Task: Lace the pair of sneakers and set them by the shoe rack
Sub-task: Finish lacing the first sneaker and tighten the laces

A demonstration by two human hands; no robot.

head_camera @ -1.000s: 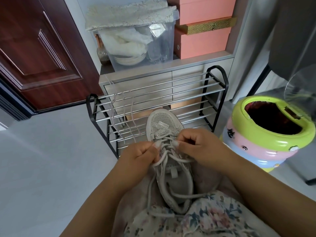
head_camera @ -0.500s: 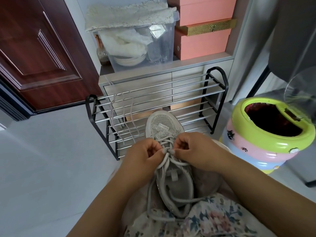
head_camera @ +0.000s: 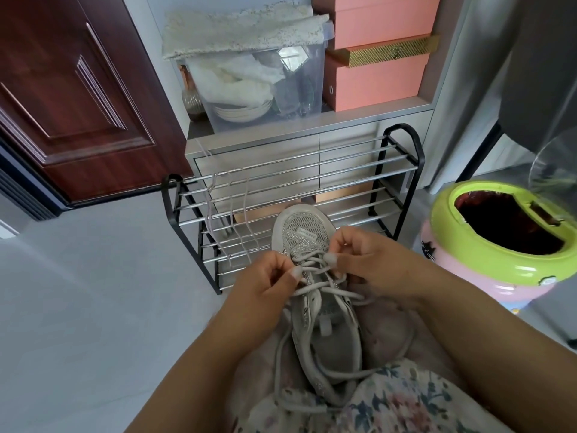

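**Between both hands, a sneaker half laced**

On the person's lap, between the two hands, lies a grey sneaker [head_camera: 315, 295], toe pointing away toward the shoe rack [head_camera: 290, 195]. Its heel rests against a floral garment [head_camera: 402, 401] at the near edge of the view. The left hand [head_camera: 265, 289] has its fingers curled, and thumb and forefinger pinch the lace [head_camera: 312, 285] at the left side of the eyelets. The right hand [head_camera: 371, 264] is curled as well, fingertips pinching the same lace at the right side, just above the upper crossings. The two hands sit close together with only the laced part of the shoe between them. Loose lengths of lace trail back past the wrists, looping around the open mouth of the shoe and over the lap.

Just beyond the hands stands the black-framed rack with metal bars on a pale floor. A second lace [head_camera: 228, 214] hangs over its bars, to the left of the sneaker's toe. Beyond the rack is a low cabinet carrying a clear storage bin [head_camera: 265, 89] and stacked pink boxes [head_camera: 377, 79]. To the right of the right hand stands a round green and pink bin [head_camera: 487, 245]. Far to the left of the left hand is a dark red door [head_camera: 71, 98].
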